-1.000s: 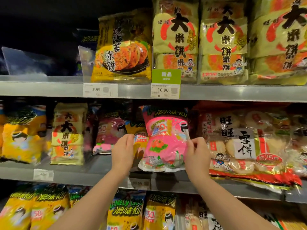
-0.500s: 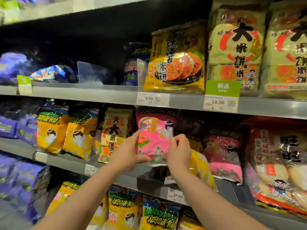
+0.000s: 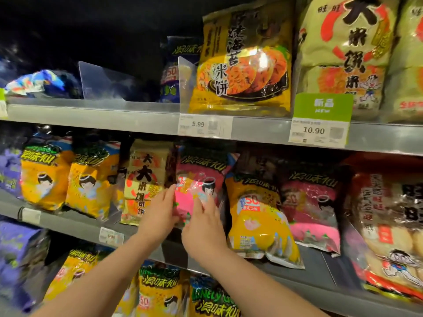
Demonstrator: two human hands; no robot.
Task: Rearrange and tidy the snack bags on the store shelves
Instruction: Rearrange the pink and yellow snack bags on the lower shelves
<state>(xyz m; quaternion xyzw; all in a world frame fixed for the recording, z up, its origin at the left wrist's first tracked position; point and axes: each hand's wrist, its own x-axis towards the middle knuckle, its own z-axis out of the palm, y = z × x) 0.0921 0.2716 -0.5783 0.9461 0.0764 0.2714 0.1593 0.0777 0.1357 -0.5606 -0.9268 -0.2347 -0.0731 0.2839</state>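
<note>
Head view: both hands are on one pink snack bag (image 3: 202, 177) standing upright on the middle shelf (image 3: 68, 225), roughly halfway along the visible stretch and set back from its front edge. The left hand (image 3: 160, 210) grips the bag's left edge, fingers curled against the side. The right hand (image 3: 203, 227) lies on the lower front of the bag with its fingers fairly straight and spread, pressing the film; it seems to hold nothing, though motion blur makes the thumb hard to read.

Just left of the bag stands a cream rice cracker bag (image 3: 146, 179), and further left two orange snack bags (image 3: 45, 177) (image 3: 91, 184) side by side. Just right of it a yellow snack bag (image 3: 258, 216) leans forward, its bottom hanging past the shelf's front edge, and beyond that is a second pink bag (image 3: 313, 202).

On the upper shelf (image 3: 114, 117) a seaweed rice cracker bag (image 3: 245, 62) stands beside a clear divider (image 3: 100, 83). On that shelf's front edge are a 9.99 price tag (image 3: 204, 125) and a 10.90 price tag (image 3: 318, 131)
</note>
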